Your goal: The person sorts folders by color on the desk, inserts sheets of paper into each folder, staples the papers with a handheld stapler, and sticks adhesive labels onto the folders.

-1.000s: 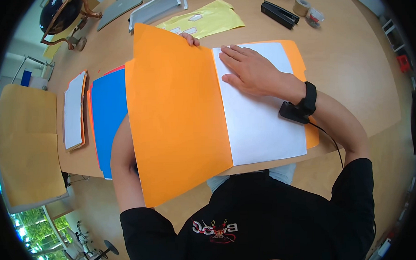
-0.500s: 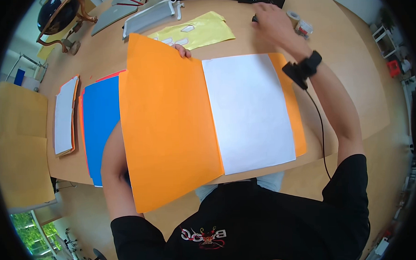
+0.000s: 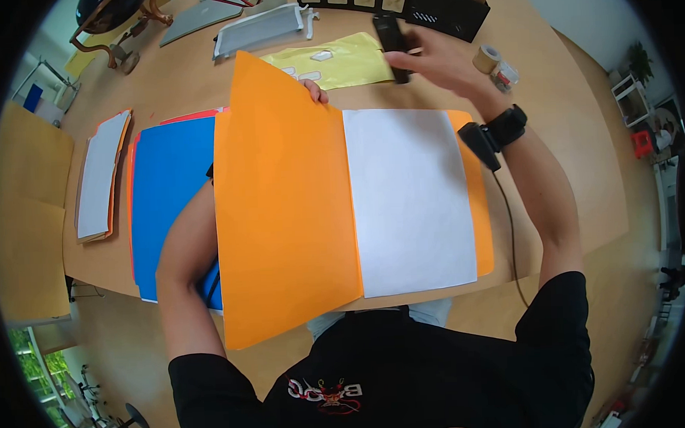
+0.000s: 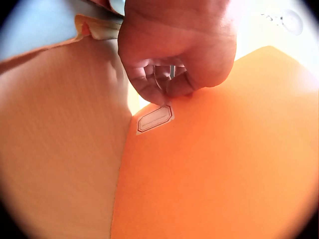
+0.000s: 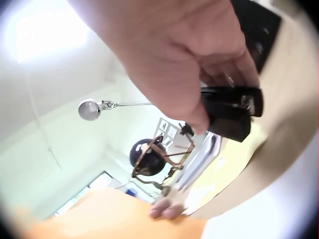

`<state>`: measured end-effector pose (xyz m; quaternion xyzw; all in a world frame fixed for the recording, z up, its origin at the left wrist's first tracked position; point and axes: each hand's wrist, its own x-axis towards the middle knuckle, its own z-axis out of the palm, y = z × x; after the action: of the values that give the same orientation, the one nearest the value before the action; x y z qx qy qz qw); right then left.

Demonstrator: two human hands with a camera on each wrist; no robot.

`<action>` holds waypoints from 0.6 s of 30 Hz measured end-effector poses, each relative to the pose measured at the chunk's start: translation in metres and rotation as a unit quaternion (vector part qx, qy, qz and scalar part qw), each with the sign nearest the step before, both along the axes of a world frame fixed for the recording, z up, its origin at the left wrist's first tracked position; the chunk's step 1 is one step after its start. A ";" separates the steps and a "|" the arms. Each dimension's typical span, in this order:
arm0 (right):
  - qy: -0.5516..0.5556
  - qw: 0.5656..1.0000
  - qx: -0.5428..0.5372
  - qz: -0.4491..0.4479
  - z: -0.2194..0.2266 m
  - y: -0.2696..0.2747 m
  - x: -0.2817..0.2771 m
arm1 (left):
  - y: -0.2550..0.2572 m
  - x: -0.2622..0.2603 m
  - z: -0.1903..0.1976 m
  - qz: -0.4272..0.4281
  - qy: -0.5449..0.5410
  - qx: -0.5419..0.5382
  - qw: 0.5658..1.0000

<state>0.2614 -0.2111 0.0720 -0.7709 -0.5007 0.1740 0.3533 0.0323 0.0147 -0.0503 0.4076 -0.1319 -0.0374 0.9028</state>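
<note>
My right hand grips a black stapler above the table, beyond the top edge of the white paper. In the right wrist view the thumb and fingers wrap around the stapler. An orange folder lies open, its left cover raised and the paper stack on its right side. My left hand pinches the raised cover at its upper edge. In the head view the cover hides most of that hand; only fingertips show. A small bordered label sits on the cover's outer face beside the fingers.
Left of the folder lie a blue folder and a stack of papers. Behind are a yellow label sheet, a grey metal rack and a laptop. A tape roll stands right, before a black organizer.
My right hand has left the paper, reached to the back of the table, picked up the stapler and brought it back toward the folder. The left hand keeps holding the cover up.
</note>
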 end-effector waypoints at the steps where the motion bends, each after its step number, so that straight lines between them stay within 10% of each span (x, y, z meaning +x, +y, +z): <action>1: 0.071 0.997 0.029 0.013 -0.012 0.009 -0.013 | -0.002 0.001 -0.004 0.000 -0.001 0.000 1.000; 6: 0.151 0.985 0.064 0.053 -0.035 0.029 -0.060 | -0.011 -0.003 0.004 0.040 -0.004 -0.045 0.998; 12: -0.318 0.941 -0.019 -0.111 -0.001 -0.007 -0.022 | -0.009 -0.005 0.017 0.090 0.042 0.066 0.993; 18: -0.302 0.921 -0.162 -0.187 -0.037 -0.042 0.050 | -0.045 -0.023 0.057 0.170 0.062 0.263 0.948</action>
<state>0.3112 -0.2530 0.0351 -0.9130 -0.3954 -0.0574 0.0821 0.0096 -0.0303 0.0069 0.6442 0.0097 0.0576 0.7627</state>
